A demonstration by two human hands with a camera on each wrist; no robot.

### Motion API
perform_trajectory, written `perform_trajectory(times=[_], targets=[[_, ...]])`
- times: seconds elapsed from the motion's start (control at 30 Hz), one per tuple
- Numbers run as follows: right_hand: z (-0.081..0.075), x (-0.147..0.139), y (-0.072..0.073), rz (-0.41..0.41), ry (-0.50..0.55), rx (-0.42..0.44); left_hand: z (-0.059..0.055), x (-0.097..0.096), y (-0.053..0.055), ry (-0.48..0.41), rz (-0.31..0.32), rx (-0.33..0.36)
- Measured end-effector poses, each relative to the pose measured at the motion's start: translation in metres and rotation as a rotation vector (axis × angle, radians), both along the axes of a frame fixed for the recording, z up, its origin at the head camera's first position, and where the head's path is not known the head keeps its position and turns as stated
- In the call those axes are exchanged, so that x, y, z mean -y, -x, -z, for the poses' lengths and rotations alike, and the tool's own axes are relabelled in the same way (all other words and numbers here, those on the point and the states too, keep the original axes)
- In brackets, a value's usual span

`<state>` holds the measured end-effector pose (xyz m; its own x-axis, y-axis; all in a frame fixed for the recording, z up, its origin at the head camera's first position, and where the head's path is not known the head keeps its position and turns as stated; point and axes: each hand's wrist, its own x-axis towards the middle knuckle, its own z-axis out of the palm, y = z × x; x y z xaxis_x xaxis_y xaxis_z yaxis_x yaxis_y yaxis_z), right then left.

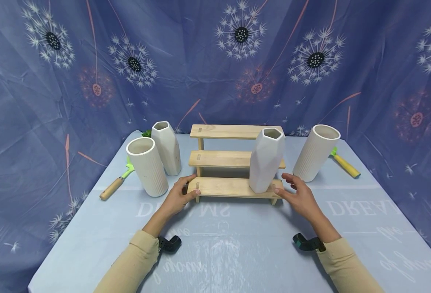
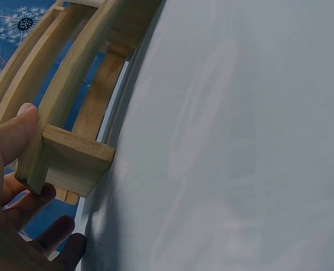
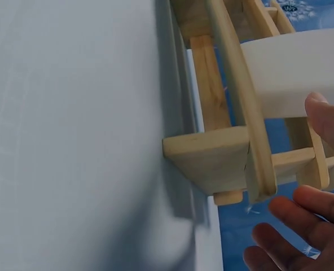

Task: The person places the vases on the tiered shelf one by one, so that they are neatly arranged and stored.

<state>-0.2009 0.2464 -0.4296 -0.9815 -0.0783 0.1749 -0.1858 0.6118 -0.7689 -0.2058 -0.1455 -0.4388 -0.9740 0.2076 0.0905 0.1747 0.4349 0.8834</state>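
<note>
A three-tier wooden shelf (image 1: 223,187) stands on the table between the two hands. My left hand (image 1: 177,198) pinches the left end of its lowest board, thumb on top and fingertips under the edge in the left wrist view. At the other end is my right hand (image 1: 300,197), its thumb close over the board end and its fingers spread loosely beside it. A white faceted vase (image 1: 267,160) stands upright on the right part of the lowest board, near the right thumb. In the right wrist view, that thumb overlaps the vase (image 3: 302,70).
Left of the shelf stand a ribbed white vase (image 1: 148,167) and another faceted vase (image 1: 167,150). A ribbed vase (image 1: 315,154) is to the right. Garden tools with a wooden handle (image 1: 111,188) and a yellow handle (image 1: 347,166) lie near the table's sides. A blue curtain hangs behind.
</note>
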Motion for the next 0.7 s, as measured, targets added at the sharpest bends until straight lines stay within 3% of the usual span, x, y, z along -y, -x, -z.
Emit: perform_trajectory(times=[0.07,0.4,0.7], targets=[[0.001,-0.002,0.001,-0.011,-0.002,0.01,0.009,0.002,0.005,0.0,-0.003,-0.004],[0.01,-0.01,0.005,-0.083,-0.041,0.082,0.01,0.002,0.005,0.014,-0.008,0.001],[0.015,-0.011,0.005,-0.11,-0.011,0.097,0.011,0.002,0.006,0.024,-0.004,-0.017]])
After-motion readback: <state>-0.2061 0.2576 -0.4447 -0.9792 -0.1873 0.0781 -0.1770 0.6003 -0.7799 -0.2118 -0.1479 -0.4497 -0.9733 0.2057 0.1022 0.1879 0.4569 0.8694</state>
